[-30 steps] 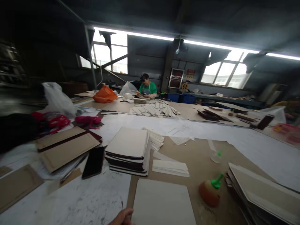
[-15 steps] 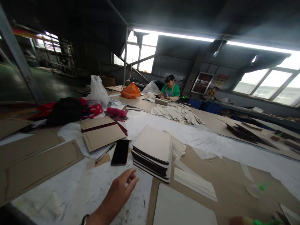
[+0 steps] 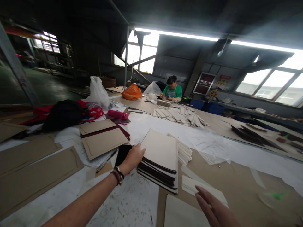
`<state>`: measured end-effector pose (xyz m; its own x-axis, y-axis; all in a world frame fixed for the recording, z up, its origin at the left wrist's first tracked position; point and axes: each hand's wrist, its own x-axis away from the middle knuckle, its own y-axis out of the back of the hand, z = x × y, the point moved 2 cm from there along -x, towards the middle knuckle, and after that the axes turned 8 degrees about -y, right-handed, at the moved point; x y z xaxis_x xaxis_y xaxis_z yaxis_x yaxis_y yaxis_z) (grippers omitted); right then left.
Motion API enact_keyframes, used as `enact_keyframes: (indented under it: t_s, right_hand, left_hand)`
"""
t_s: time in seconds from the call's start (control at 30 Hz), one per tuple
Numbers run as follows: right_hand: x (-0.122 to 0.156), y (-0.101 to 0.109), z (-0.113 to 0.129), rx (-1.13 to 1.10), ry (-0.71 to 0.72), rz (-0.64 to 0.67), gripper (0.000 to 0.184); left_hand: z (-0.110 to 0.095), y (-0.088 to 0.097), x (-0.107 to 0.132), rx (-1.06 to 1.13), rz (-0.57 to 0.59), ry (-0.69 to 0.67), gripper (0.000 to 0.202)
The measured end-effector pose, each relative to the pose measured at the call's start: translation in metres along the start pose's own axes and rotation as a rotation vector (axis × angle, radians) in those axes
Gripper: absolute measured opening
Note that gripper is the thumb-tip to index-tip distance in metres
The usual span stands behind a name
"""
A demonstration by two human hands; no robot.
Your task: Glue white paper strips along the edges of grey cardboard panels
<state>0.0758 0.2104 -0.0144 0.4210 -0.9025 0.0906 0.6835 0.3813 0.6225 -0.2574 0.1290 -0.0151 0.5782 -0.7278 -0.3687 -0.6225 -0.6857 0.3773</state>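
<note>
My left hand (image 3: pixel 132 158) is at the left edge of a stack of pale boards (image 3: pixel 159 149) with dark edges. Its thumb lies over the top board's edge, and the other fingers bend against the side, partly hidden. How many boards it grips cannot be made out. At the lower right my right hand (image 3: pixel 214 208) is open and slightly blurred, fingers stretched out, holding nothing. It hovers over a pale panel (image 3: pixel 182 212) and near some white strips (image 3: pixel 201 189). Half covered by my left hand, a black phone (image 3: pixel 121 153) lies beside the stack.
Brown boards (image 3: pixel 105 143) and longer brown panels (image 3: pixel 44 176) lie to the left. Behind the stack are more pale strips (image 3: pixel 183 151) and a large strip pile (image 3: pixel 180 114). A person (image 3: pixel 174 91) in green sits across the table. A green-handled brush (image 3: pixel 276 195), blurred, lies right.
My left hand has moved forward from the bare table to the stack's left edge and closed there. My right hand has come into clearer view at the lower right, away from the green-handled brush.
</note>
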Motion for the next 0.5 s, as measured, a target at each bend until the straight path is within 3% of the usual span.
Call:
enact_keyframes:
  t_s: [0.2,0.5]
  right_hand:
    - [-0.051,-0.066,0.037,0.065,0.214,-0.063,0.059]
    - [-0.054,-0.096,0.028,0.282,0.357,-0.336,0.070]
  left_hand:
    - [0.005,-0.003,0.006,-0.058,0.045,-0.040,0.049]
    - [0.029,-0.009,0.012,-0.160,0.098,-0.177,0.063]
